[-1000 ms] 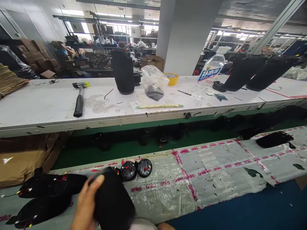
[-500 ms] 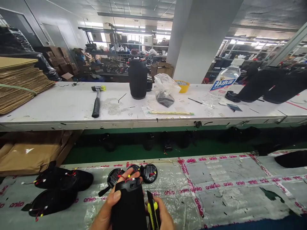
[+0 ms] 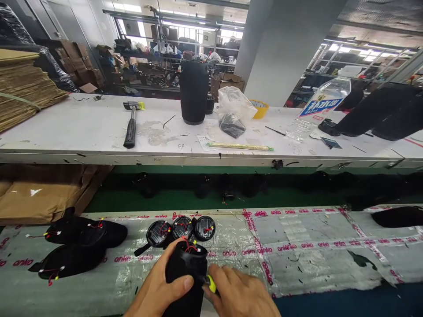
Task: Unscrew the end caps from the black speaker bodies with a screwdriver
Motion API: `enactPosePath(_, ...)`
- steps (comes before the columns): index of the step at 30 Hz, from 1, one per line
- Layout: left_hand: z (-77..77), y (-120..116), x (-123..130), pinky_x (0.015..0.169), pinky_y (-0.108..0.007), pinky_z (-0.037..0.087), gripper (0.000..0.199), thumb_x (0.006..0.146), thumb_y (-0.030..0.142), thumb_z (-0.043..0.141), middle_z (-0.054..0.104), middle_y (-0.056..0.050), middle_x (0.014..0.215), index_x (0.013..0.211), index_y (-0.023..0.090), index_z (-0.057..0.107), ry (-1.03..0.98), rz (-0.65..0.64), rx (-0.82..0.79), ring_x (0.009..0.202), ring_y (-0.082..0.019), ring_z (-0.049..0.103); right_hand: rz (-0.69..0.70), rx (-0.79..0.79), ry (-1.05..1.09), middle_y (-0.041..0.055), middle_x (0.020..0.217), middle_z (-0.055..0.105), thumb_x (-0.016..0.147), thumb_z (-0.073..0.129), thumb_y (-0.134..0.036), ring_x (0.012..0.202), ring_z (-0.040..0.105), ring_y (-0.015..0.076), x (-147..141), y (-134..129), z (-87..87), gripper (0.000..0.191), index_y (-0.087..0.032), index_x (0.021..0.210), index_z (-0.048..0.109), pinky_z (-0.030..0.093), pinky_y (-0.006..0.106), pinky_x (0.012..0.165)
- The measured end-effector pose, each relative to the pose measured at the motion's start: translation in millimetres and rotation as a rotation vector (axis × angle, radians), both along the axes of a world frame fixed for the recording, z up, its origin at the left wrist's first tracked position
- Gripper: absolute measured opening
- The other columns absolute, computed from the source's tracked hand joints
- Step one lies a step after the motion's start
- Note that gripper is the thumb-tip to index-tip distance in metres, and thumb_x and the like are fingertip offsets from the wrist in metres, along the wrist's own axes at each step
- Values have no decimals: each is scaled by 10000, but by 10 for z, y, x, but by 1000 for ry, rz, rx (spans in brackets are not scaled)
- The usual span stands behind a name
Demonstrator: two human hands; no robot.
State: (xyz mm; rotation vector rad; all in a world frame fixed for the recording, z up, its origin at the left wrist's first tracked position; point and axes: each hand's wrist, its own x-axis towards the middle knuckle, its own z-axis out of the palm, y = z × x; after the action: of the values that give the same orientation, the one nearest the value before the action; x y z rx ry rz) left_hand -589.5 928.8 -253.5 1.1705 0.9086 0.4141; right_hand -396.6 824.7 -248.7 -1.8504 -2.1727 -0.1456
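Note:
My left hand (image 3: 158,284) is wrapped round a black fabric-covered cylinder (image 3: 185,293), which is tilted with its open end away from me. Red wires with small white and yellow connectors stick out of that end. In my right hand (image 3: 239,293) is a yellow and black utility knife (image 3: 210,284), its front end at the cylinder's right side near the rim. My fingers hide most of the knife, and I cannot make out its blade. Just beyond, several round black parts (image 3: 205,228) with red wires lie in a row on the plastic-covered surface (image 3: 310,268).
Several black cylinders (image 3: 76,259) with wires lie at the left. On the white shelf (image 3: 158,136) are a hammer (image 3: 131,127), an upright black cylinder (image 3: 194,94), a plastic bag (image 3: 234,110) and a large bottle (image 3: 324,103). Stacked cardboard (image 3: 20,88) stands at the far left.
The cylinder has tipped so its wired open end shows. My right hand has turned the knife and brought it against the cylinder's side. The camera view has tilted down a little.

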Motion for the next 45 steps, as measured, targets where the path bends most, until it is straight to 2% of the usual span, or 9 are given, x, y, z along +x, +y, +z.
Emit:
enactPosePath(5,24,0,-15,1158,-464,365,836,717,574,779,637,-77,1429,1420,264,449,36,-8,50,1352,-362,530,78,-49,-149,-53,722,620,846,738,-268,559,649,178,55,72,162,330,-236,1044,477,400,332,434)
enactPosePath(11,109,-64,14,1169,-500,343,820,682,531,817,661,-63,1392,1408,298,516,65,48,75,1347,-387,523,148,-115,-221,-36,704,617,721,688,-122,522,625,194,93,81,210,392,-238,998,435,307,357,414)
enactPosePath(17,241,-150,169,1030,-472,446,763,566,197,734,752,-34,1175,1314,301,623,292,136,178,1155,-399,625,210,-194,-359,-12,597,596,645,618,-116,380,536,192,88,100,303,324,-245,884,442,84,395,396)
enactPosePath(23,186,-168,204,1045,-494,419,747,600,236,735,730,-90,1232,1331,244,583,351,127,276,1182,-398,612,186,-296,-285,-8,629,628,628,637,-96,402,562,197,41,91,202,335,-215,914,508,150,372,362)
enactPosePath(29,32,-29,73,982,-437,461,833,635,480,828,745,-65,1183,1381,273,522,0,-6,27,1090,-360,656,115,-60,266,-13,772,688,997,518,-256,649,695,184,172,-87,-4,27,-229,992,523,459,305,559)
enactPosePath(32,1,12,31,788,-378,525,813,697,512,807,748,-59,1030,1407,267,495,-126,10,-265,863,-290,689,1,-7,539,7,811,717,1082,383,-384,671,699,172,273,-209,12,237,-241,1033,566,495,289,644)
enactPosePath(36,-39,5,6,777,-315,545,834,696,460,825,753,-42,1008,1438,271,494,-309,45,-424,876,-255,706,-250,-180,760,32,1050,761,1019,545,-436,911,729,226,311,-183,48,294,-289,1263,617,536,342,823)
enactPosePath(40,-165,-26,43,818,-343,567,788,677,486,837,800,-101,1075,1376,202,610,-436,5,-637,1008,-329,736,-124,-352,1127,36,1432,596,858,752,-393,1326,542,265,250,29,75,511,-319,1346,621,404,395,1107)
enactPosePath(45,-298,-25,180,1081,-435,494,579,761,634,758,786,-111,1202,1133,191,774,-303,127,-531,1200,-388,667,-182,-420,1581,20,1137,695,725,804,-349,1052,658,248,113,162,156,558,-244,1241,621,502,355,916)
